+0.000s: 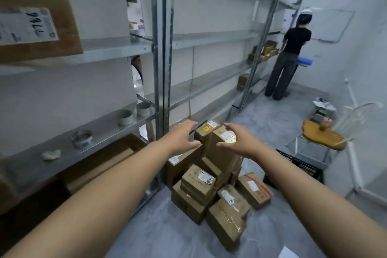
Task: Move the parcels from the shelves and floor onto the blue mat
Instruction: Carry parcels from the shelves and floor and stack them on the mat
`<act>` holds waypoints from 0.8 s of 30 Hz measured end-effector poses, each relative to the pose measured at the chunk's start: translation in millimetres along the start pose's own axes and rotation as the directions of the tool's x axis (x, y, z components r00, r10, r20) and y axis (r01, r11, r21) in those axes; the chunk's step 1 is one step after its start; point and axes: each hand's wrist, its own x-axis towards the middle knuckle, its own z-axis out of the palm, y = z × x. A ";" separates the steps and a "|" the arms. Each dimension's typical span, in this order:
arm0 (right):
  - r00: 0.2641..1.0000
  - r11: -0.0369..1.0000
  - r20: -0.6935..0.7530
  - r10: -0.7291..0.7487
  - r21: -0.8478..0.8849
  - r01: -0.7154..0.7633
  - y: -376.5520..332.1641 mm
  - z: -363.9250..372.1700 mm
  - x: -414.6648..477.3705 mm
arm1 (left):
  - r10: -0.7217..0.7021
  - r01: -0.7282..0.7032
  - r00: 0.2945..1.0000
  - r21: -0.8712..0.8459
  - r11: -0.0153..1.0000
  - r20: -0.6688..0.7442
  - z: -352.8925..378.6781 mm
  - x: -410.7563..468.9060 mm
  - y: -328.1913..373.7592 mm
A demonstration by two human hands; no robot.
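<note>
A pile of brown cardboard parcels (211, 186) lies on the grey floor beside the metal shelving. Two tall parcels top the pile: one with a yellow label (206, 132) and one with a white label (225, 148). My left hand (182, 136) is open, fingers spread, just left of the top parcels. My right hand (238, 140) is open on their right side, thumb near the white-label parcel. Neither hand grips anything. A large labelled parcel (35, 25) sits on the upper left shelf. No blue mat shows near me.
Metal shelving (161, 48) runs along the left wall, with tape rolls (81, 138) and small cups on it. A person in black (287, 58) stands at the far end. A chair with a wooden seat (322, 136) and a black crate (299, 165) stand on the right.
</note>
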 end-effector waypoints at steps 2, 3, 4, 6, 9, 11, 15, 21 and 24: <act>0.997 0.998 -0.020 0.070 0.005 -0.070 13.0 -0.2 20.4 | 0.048 -0.048 0.999 0.023 0.999 0.018 5.0 39.5 -9.4; 0.993 0.994 -0.033 0.110 0.019 -0.110 18.7 -0.9 29.5 | 0.069 -0.070 0.997 0.026 0.997 0.025 7.3 59.3 -13.8; 0.987 0.988 -0.045 0.153 0.039 -0.152 24.4 -2.0 37.7 | 0.090 -0.091 0.995 0.019 0.996 0.036 9.4 78.8 -17.7; 0.968 0.969 -0.060 0.243 0.069 -0.239 35.5 -5.4 50.8 | 0.138 -0.137 0.988 -0.017 0.990 0.074 13.7 114.6 -23.3; 0.938 0.942 -0.101 0.332 0.096 -0.323 52.7 -12.5 73.1 | 0.188 -0.182 0.972 -0.055 0.982 0.139 21.1 163.1 -30.7; 0.915 0.922 -0.132 0.381 0.130 -0.365 65.3 -16.7 89.7 | 0.195 -0.184 0.966 -0.084 0.979 0.167 28.5 191.5 -35.0; 0.882 0.890 -0.149 0.446 0.180 -0.420 97.0 -11.1 122.3 | 0.217 -0.203 0.950 -0.083 0.976 0.225 50.1 238.3 -40.0; 0.850 0.834 -0.081 0.520 0.261 -0.486 166.1 9.6 191.6 | 0.173 -0.158 0.940 -0.075 0.985 0.294 91.8 320.4 -54.8; 0.840 0.810 -0.032 0.542 0.286 -0.512 215.2 20.5 237.2 | 0.124 -0.113 0.932 -0.054 0.992 0.342 123.2 378.3 -60.9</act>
